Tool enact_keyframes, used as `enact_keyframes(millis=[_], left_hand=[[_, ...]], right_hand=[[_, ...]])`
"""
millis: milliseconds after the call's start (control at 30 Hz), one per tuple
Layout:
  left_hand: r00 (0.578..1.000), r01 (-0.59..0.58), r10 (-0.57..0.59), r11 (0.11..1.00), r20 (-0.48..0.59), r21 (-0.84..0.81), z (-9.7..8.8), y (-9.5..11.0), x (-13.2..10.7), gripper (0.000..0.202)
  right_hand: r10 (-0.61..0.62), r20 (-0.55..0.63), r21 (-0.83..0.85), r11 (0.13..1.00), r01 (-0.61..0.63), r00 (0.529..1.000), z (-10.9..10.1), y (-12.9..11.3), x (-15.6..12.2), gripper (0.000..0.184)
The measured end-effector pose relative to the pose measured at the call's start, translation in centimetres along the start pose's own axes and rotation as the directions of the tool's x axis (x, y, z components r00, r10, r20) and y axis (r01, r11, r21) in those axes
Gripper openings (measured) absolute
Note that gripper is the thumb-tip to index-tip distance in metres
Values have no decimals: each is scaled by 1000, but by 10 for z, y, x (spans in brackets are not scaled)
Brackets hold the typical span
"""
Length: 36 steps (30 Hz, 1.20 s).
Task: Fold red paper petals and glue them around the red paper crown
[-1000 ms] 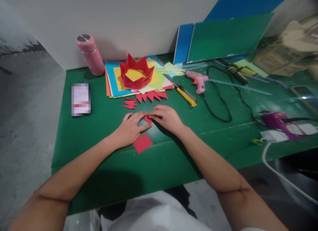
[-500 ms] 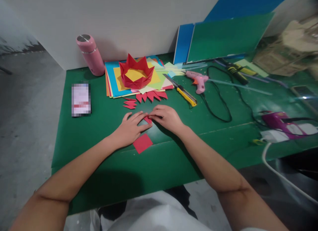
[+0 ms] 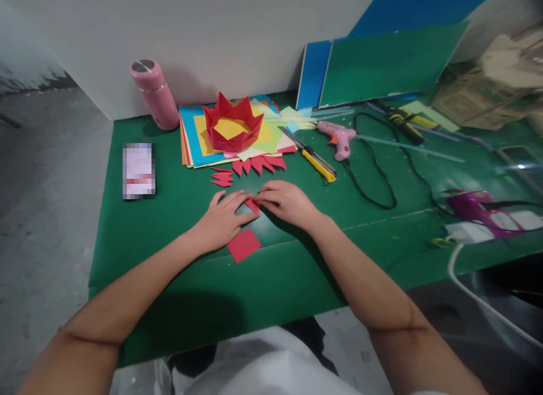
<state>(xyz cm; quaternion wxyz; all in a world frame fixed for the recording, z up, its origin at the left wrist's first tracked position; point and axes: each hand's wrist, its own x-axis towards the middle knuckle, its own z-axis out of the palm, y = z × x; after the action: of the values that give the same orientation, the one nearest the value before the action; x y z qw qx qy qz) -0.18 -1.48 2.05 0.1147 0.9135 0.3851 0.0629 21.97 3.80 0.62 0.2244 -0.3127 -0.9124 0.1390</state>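
One little folded red piece (image 3: 251, 205) is getting all the attention, lying on the green counter (image 3: 169, 310) about halfway between the near and far edges, well in from the left edge. The left hand (image 3: 224, 217) is palm down with its fingers spread, holding the paper flat. The right hand (image 3: 286, 202) is curled, fingertips bunched up right at the paper — can't tell if they're actually pinching it or just pressing. A flat red square (image 3: 244, 245) lies just nearer the counter's near edge, beside the left hand's thumb side. Toward the far edge there's a small group of red folded bits (image 3: 221, 177), plus a row of red points (image 3: 259, 164) along the paper stack (image 3: 190, 137). On top of that stack sits a spiky red ring (image 3: 233, 141) — kinda crown-shaped. A yellow cutter (image 3: 319, 163) and pink glue gun (image 3: 340, 136) lie off to the right of it.
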Motion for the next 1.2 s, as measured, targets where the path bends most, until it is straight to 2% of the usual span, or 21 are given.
enact_keyframes(millis=[500, 1200], left_hand=[[999, -39, 40, 999, -5, 14, 3, -4, -1, 46], [1000, -17, 17, 1000, -25, -23, 4, -5, -2, 46]], right_hand=[[-130, -19, -8, 991, 130, 991, -2, 8, 0, 30], [-160, 21, 6, 987, 160, 987, -5, 11, 0, 28]])
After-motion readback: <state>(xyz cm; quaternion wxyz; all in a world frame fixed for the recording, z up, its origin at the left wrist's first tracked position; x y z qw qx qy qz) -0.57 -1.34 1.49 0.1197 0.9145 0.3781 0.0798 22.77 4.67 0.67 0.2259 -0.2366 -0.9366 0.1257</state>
